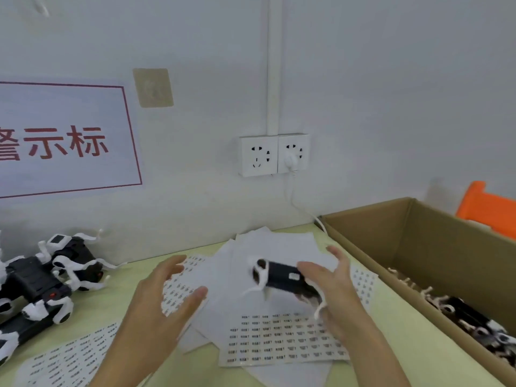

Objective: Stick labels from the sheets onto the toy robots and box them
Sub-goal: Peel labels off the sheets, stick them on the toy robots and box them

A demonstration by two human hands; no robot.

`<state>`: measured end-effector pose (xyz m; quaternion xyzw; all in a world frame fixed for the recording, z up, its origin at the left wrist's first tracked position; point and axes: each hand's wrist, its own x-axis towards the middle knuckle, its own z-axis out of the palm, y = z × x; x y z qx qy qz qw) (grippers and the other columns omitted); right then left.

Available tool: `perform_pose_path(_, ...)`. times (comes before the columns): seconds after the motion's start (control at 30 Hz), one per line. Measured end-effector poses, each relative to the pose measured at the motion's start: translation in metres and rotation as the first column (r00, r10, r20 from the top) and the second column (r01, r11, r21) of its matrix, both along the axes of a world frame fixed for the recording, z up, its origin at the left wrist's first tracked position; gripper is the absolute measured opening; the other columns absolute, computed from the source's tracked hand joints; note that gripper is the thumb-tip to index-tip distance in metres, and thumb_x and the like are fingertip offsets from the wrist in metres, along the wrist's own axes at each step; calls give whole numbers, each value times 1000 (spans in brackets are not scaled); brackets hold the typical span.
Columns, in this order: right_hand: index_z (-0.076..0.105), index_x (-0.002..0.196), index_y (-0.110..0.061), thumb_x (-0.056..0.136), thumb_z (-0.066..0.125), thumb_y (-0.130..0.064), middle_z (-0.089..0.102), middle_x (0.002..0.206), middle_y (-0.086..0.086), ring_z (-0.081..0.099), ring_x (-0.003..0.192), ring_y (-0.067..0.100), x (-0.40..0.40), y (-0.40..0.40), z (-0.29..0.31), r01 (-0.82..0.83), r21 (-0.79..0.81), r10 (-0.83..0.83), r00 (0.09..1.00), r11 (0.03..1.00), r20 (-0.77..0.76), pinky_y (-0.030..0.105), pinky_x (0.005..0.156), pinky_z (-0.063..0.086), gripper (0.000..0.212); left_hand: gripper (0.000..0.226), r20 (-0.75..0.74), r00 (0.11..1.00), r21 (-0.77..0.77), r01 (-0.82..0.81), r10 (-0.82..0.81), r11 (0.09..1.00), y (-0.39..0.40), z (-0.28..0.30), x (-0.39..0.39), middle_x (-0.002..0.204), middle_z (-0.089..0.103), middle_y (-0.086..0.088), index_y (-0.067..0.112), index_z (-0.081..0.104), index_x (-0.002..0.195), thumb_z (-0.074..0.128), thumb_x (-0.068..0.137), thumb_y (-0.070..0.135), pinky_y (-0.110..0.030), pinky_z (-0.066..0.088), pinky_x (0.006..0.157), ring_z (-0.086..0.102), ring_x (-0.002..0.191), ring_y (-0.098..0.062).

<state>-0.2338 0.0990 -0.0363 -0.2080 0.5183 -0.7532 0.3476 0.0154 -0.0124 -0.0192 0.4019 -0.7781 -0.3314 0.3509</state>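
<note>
Right hand (332, 286) grip clamped on one toy robot (282, 276) | left hand (164, 297) fingers apart | one box (371, 238)

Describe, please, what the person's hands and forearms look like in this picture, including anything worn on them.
Both hands, the left hand and the right hand, are bare, with no gloves, rings or wristbands visible. The forearms are also bare down to the bottom edge of the picture, so no sleeves show. Motion blur softens the finer detail of the fingers.
</note>
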Motion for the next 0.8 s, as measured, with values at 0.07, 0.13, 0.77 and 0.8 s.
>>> perform_pose_path(0.07, 31, 132, -40, 81, 80, -15, 60, 115, 10, 67, 99, 26, -34, 22, 4, 466, -59, -450, 874, 883, 183, 39, 72, 57, 75, 50, -87, 995, -21, -60, 58, 998, -3, 2, 3, 119, 61, 17, 42, 53, 124, 62, 76, 53, -39, 47, 93, 53, 118, -8)
perform_pose_path(0.13, 24, 136, -39, 83, 80, -28, 50, 126, 6, 58, 107, 19, -54, 41, 5, 748, -1, -747, 663, 664, 47, 35, 83, 53, 78, 40, -141, 984, -11, -107, 105, 994, -5, 3, 5, 112, 64, 16, 42, 56, 116, 61, 77, 49, -37, 47, 84, 56, 111, -5)
perform_pose_path(0.77, 64, 110, -30, 98, 61, -16, 76, 84, 1, 72, 67, 22, 70, -39, -25, -161, 246, 255, 872, 956, -419, 23, 57, 52, 18, 35, -13, 772, -36, -635, 635, 772, -67, 30, 50, 120, 55, -10, 10, 49, 123, 64, 93, 23, -37, 44, 81, 52, 105, -27)
perform_pose_path(0.8, 63, 110, -30, 98, 61, -16, 76, 84, 3, 72, 67, 23, 70, -40, -25, -161, 240, 251, 876, 957, -411, 27, 59, 53, 19, 40, 9, 748, -94, -660, 663, 746, -82, 39, 47, 124, 52, -15, 7, 47, 125, 64, 93, 25, -42, 45, 87, 49, 111, -32)
